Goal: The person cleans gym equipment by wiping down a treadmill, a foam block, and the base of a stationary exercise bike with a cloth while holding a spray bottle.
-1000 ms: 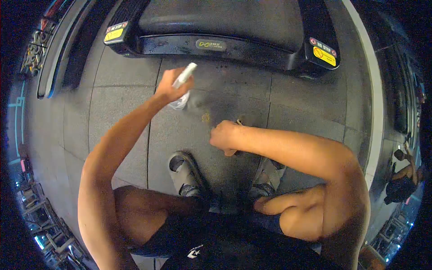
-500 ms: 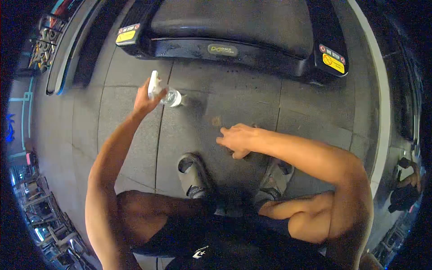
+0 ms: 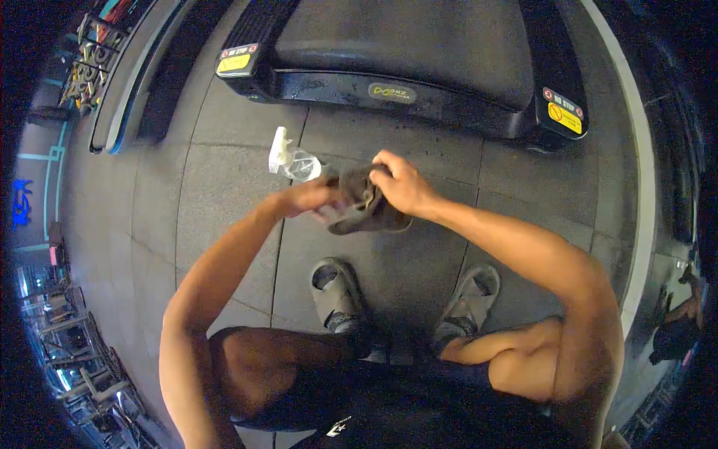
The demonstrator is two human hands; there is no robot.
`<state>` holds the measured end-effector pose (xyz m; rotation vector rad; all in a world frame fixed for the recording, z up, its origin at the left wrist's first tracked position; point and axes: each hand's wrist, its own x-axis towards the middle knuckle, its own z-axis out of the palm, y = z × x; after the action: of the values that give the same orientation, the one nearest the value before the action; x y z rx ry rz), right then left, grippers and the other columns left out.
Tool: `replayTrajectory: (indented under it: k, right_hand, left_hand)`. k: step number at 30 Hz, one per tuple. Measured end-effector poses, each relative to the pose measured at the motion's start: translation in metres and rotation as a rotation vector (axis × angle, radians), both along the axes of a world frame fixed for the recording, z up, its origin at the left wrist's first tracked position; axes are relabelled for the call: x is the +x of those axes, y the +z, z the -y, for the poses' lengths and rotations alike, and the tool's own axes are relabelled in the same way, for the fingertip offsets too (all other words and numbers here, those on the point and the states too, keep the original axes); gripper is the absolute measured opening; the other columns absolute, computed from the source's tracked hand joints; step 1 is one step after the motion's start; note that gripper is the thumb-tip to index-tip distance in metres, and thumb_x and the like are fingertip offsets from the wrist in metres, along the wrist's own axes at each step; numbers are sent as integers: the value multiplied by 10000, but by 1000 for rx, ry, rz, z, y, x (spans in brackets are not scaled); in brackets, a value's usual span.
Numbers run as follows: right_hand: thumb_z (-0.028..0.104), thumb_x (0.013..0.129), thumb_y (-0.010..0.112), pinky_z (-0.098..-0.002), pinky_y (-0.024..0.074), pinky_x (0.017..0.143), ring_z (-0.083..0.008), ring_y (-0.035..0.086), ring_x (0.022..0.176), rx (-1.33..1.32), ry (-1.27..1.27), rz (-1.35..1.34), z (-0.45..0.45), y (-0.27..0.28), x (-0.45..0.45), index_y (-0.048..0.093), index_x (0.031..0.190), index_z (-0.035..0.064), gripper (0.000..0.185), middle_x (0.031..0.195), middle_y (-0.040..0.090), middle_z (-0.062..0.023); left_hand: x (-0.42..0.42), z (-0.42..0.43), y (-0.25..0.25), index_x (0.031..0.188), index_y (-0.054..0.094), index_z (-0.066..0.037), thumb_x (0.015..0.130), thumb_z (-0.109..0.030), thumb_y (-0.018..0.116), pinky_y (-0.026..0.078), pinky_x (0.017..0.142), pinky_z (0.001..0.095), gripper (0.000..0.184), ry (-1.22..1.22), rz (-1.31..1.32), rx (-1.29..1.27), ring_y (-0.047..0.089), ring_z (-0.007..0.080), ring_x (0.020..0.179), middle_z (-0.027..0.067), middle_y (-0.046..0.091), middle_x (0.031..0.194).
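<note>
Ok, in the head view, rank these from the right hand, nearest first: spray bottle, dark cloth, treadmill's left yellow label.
1. Dark cloth, in the right hand's grip.
2. Spray bottle, to the left.
3. Left yellow label, farther left, on the treadmill.

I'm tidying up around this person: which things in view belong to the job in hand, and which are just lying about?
Likely part of the job:
- dark cloth, gripped by the right hand, left hand close by
- spray bottle, on the floor near the left hand

Apparently just around:
- treadmill, untouched, though possibly involved
- gear at far left
</note>
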<state>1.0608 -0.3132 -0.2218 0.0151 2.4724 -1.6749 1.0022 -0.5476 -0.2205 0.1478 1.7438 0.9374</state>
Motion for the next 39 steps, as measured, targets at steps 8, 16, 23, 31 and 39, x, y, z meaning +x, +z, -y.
replayTrajectory:
  k: [8,16,23,31,39]
  right_hand:
    - [164,899,595,-464,519,856,-402,673,967,152,-340,73,-27,-10,-25,670,1060,42,215,1000,706,-218]
    - [10,815,635,-416,501,785,-327,683,868,156,-200,-182,-35,-20,13,617,1082,6,268,927,699,-196]
    - [243,928,636,-325,462,828,-164,598,903,-70,68,383,-64,3,4,701,1034,-16,287,993,695,-77]
    - [179,867,765,-305,546,810,-129,672,882,-630,226,570,-100,149,41,642,1160,-18,374,1013,721,-71]
    - [266,799,804,-448,452,959,-260,578,1128,-816,66,-340,-134,146,128,601,1236,-38,569,1285,576,-187]
  left_hand:
    - [-22,-59,-25,1156,639,11,940,-297,543,472,906,350,388,569,-167,183,612,223,975,111,661,1075]
    - [-37,-88,20,959,660,39,865,-276,557,474,809,336,344,742,-161,496,604,213,861,130,668,922]
    - [-60,-70,28,961,669,-48,883,-356,497,494,752,388,362,890,-389,409,621,221,752,86,672,869]
    - [-48,-42,6,1170,633,79,963,-441,548,480,899,404,566,727,-539,69,607,277,1059,233,647,1133]
    - [24,-91,24,1395,490,5,1017,-412,426,569,871,444,566,-200,-191,305,603,287,1139,245,556,1269]
